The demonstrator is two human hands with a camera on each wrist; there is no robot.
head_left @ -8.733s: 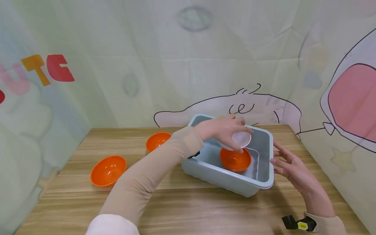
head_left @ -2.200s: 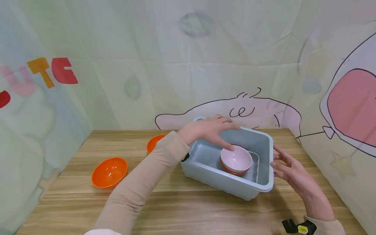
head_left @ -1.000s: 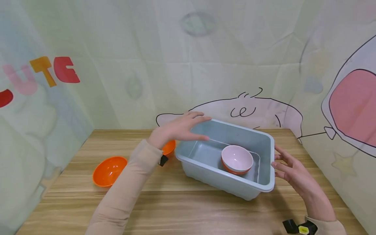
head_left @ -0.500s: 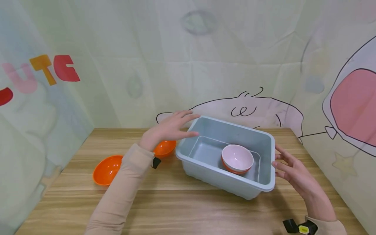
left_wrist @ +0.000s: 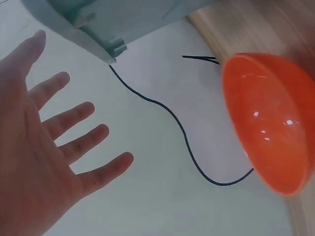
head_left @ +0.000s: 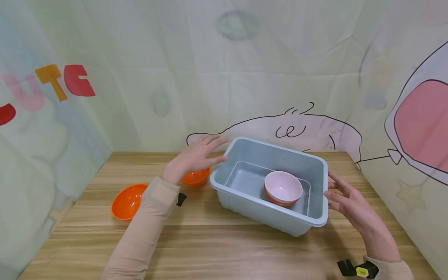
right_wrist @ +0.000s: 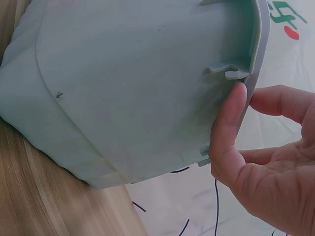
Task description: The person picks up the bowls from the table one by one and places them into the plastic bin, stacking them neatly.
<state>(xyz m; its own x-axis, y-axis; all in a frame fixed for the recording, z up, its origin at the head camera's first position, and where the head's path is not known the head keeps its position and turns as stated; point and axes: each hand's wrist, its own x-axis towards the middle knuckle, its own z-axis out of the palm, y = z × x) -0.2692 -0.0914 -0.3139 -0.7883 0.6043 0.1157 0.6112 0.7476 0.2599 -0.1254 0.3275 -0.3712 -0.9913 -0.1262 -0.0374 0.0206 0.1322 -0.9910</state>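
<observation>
My left hand (head_left: 192, 157), fingers spread, hovers by the left end of a grey-blue plastic bin (head_left: 259, 212) and holds nothing. Below it stands an orange bowl (head_left: 196, 177), partly hidden by the hand; the left wrist view shows this orange bowl (left_wrist: 270, 123) beside the spread fingers. My right hand (head_left: 353, 202) pinches the bin's right rim, its thumb and fingers at the edge in the right wrist view. Inside the bin, a white bowl (head_left: 282, 186) sits nested in an orange bowl (head_left: 278, 202), of which only the lower side shows.
Another orange bowl (head_left: 127, 204) stands on the left of the wooden table (head_left: 224, 252), partly behind the left forearm. A printed cloth (head_left: 157, 77) hangs along the table's back and sides.
The white bowl went from my left hand into the orange bowl in the bin. My left hand then let go and drew back leftward, out over the bin's left end. My right hand stayed.
</observation>
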